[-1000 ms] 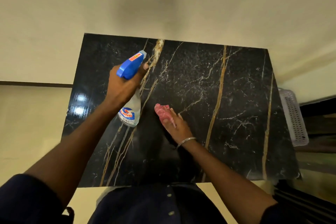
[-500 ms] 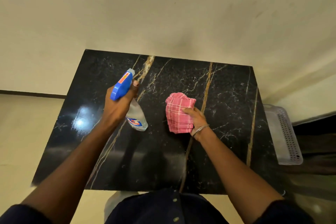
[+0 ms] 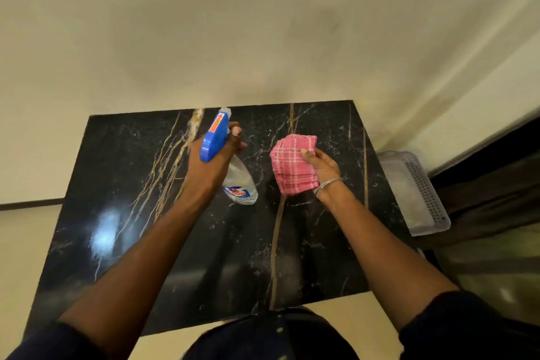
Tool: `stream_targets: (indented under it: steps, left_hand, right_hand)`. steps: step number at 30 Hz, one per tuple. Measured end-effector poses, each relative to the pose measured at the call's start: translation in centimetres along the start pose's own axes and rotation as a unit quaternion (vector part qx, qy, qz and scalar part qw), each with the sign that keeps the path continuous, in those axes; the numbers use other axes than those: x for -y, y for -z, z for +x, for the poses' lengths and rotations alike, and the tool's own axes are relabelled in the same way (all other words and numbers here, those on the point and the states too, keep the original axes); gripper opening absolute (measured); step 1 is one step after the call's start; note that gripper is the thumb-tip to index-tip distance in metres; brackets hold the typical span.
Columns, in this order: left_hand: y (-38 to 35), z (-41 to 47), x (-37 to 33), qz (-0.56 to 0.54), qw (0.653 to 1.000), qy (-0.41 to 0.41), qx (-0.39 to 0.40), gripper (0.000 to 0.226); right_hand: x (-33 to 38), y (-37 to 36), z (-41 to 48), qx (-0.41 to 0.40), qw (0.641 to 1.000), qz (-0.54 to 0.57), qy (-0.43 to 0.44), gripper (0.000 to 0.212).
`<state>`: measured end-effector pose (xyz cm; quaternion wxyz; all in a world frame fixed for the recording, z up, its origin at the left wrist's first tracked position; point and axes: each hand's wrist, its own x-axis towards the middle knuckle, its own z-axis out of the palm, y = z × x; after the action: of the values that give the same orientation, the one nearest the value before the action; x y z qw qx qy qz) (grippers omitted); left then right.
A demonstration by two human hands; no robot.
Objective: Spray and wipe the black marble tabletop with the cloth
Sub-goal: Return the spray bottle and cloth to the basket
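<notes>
Head view: left hand (image 3: 210, 168) clamped round clear spray bottle with blue trigger head (image 3: 238, 181), over black gold-veined marble counter (image 3: 257, 237); folded pink checked cloth (image 3: 292, 168) gripped in right hand (image 3: 323, 169), mid-counter. Judged spraying step; next needs a trigger squeeze, then cloth pressed flat.

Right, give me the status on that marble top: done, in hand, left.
Done: nothing plain; the black marble tabletop shows no wet patch or wipe streaks. In hand: left hand grips the spray bottle, nozzle pointing away; right hand holds the folded pink checked cloth. Left: apparently the spraying and the whole wipe.
</notes>
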<state>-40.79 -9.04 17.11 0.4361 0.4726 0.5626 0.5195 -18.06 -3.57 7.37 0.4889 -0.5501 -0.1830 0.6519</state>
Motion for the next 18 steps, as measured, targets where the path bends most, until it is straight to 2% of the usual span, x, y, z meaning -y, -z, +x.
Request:
stream_targets:
  steps: [7,9,13,15,18]
  left_hand:
    - [-9.0,2.0,-1.8,-0.002,0.996,-0.018,0.082,0.024]
    - [-12.3,2.7,-2.2,0.003,0.995,-0.026,0.101,0.03]
    - [-19.8,4.4,-2.2,0.011,0.99,-0.024,0.137,0.058]
    - [-24.0,5.5,-1.8,0.004,0.988,-0.026,0.153,0.065]
    - [-30.3,6.9,-1.6,0.021,0.982,-0.02,0.185,0.057]
  right_hand:
    - [5.6,7.1,1.9,-0.057,0.997,0.006,0.051,0.035]
    - [7.2,9.9,3.1,-0.066,0.996,0.001,0.057,0.043]
    - [10.3,16.7,6.2,-0.091,0.994,0.022,0.054,0.047]
    - [12.0,20.5,7.9,-0.106,0.993,0.025,0.054,0.042]
    - [13.9,25.9,10.3,-0.139,0.988,0.023,0.065,0.016]
